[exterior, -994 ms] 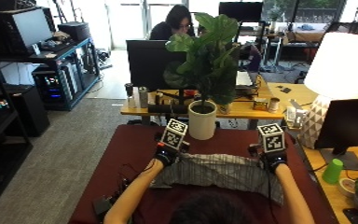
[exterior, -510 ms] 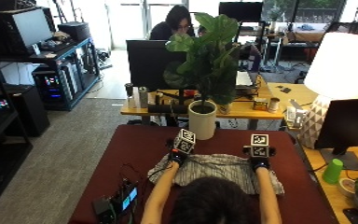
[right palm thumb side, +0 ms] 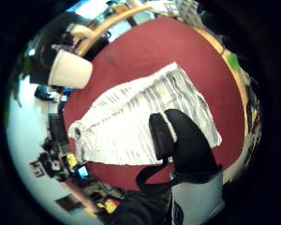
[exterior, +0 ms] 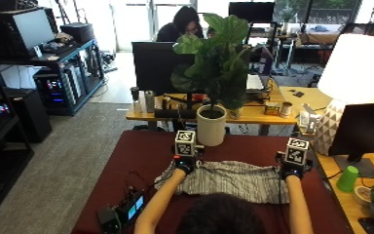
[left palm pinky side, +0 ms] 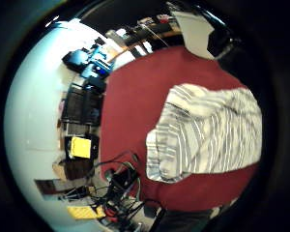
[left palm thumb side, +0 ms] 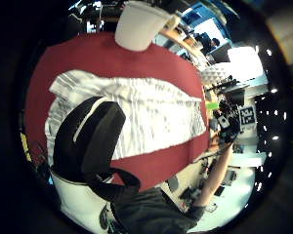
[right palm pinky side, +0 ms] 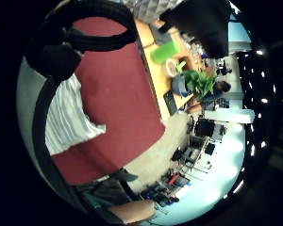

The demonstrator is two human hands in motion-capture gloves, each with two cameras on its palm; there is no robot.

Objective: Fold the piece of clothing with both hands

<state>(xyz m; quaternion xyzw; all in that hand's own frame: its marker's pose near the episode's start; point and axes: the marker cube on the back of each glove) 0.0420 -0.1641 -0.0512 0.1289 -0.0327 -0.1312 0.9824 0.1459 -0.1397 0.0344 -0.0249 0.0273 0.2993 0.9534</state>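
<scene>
A grey-and-white striped piece of clothing [exterior: 229, 179] lies spread flat on the dark red tabletop [exterior: 135, 161], just in front of the white cylindrical plant pot [exterior: 211, 127] that stands at the tabletop's far edge. The cloth is soft and thin, crossed with fine stripes, roughly a long rectangle with rumpled, uneven edges; its longer side runs across in front of the pot.

The left hand [exterior: 185, 165] sits at the garment's far corner on the left of the pot, and the right hand [exterior: 291, 170] at the far corner well to the right of the pot. Both hands are over the cloth's far edge, but whether their fingers are pinching the fabric or merely resting on it cannot be told; the palm views show the cloth lying flat beneath them with a gloved thumb above it.

The pot holds a plant with broad, glossy green leaves [exterior: 220, 53]. On the tabletop's near left corner, away from the pot, lies a small dark device with a lit screen [exterior: 130, 210] among black cables.
</scene>
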